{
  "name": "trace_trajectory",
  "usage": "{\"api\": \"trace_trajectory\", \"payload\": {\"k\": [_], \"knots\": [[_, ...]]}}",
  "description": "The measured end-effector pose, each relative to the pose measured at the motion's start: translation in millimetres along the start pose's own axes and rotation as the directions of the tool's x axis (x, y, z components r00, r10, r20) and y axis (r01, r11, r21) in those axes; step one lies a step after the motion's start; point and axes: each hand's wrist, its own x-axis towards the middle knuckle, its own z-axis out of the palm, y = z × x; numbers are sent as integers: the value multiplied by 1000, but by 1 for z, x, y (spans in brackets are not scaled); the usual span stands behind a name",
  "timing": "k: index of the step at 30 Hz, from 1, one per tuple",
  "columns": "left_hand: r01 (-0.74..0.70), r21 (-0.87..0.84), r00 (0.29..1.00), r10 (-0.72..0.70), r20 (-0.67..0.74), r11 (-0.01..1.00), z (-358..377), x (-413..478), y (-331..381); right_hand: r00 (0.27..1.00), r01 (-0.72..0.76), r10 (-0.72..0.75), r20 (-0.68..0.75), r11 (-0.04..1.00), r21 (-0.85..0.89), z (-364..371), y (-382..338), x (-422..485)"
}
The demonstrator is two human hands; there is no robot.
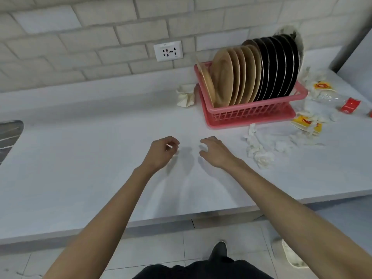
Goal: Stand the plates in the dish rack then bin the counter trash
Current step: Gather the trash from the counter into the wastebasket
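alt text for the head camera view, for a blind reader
A person's left hand and right hand hover empty over a white counter. At the back right a pink dish rack holds tan plates and black plates standing on edge, with crumpled tissues and wrappers scattered around it.

text: none legible | yellow wrappers [306, 122]: red marks blurred | red packet [350, 105]: unreadable

A grey metallic patch [10, 135] is cut off by the left edge, and what it is cannot be told. A small red scrap [370, 113] is cut by the right edge. A whitish crumpled thing [287, 30] sits mostly hidden behind the upright black round plates [281, 65]. Print on the yellow-and-red paper wrappers [306, 122] is too blurred to read. The right forearm covers part of a pale bag [291, 256] on the floor.
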Motion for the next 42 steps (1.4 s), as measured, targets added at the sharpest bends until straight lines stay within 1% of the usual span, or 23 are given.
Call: {"api": "trace_trajectory", "payload": {"k": [2,4,7,9,11,14,17,20,24,28,30,33,34,35,37,38,40,42], "knots": [[-14,15,1000,14,1,1000,1,31,5,998,-27,33,48,993,-112,-3,0,20],[-19,28,1000,19,1,999,0,61,9,992,-70,96,86,961,-267,3,-2,31],[-15,58,1000,16,-17,998,-5,113,10,975,-130,199,95,866,-482,28,-12,39],[-30,100,999,33,-28,995,-7,148,8,967,-172,247,60,809,-563,40,-22,45],[-83,219,996,84,4,972,-6,181,6,959,-209,282,35,783,-586,45,-30,50],[-163,433,986,137,90,887,-1,222,2,951,-243,309,11,770,-590,46,-36,58],[-225,518,974,175,144,825,6,248,-3,937,-289,349,-6,765,-576,48,-44,61],[-251,516,968,199,155,819,13,257,-14,919,-324,395,3,756,-568,49,-52,68],[-287,439,957,270,103,851,18,257,-28,887,-383,461,6,743,-549,53,-60,77],[-316,411,947,310,83,855,13,252,-38,865,-424,503,-4,726,-542,56,-64,78],[-340,411,937,341,74,846,11,247,-48,856,-423,516,31,735,-530,52,-65,77],[-379,379,913,408,3,845,9,235,-70,838,-430,538,87,751,-502,27,-70,87],[-385,348,907,419,-27,855,10,230,-76,854,-417,514,82,770,-482,16,-72,93],[-384,315,907,418,-48,868,11,226,-81,888,-379,455,71,810,-447,5,-73,101],[-371,260,912,402,-79,892,12,222,-86,959,-254,284,29,897,-360,-13,-79,124],[-359,229,918,387,-91,905,12,223,-86,979,-199,204,-16,927,-317,-18,-84,137],[-338,138,927,355,-125,931,9,225,-84,985,-110,75,-159,967,-231,-24,-96,165],[-329,37,925,330,-190,944,7,225,-85,959,-46,-14,-283,978,-204,-29,-104,196]]}}
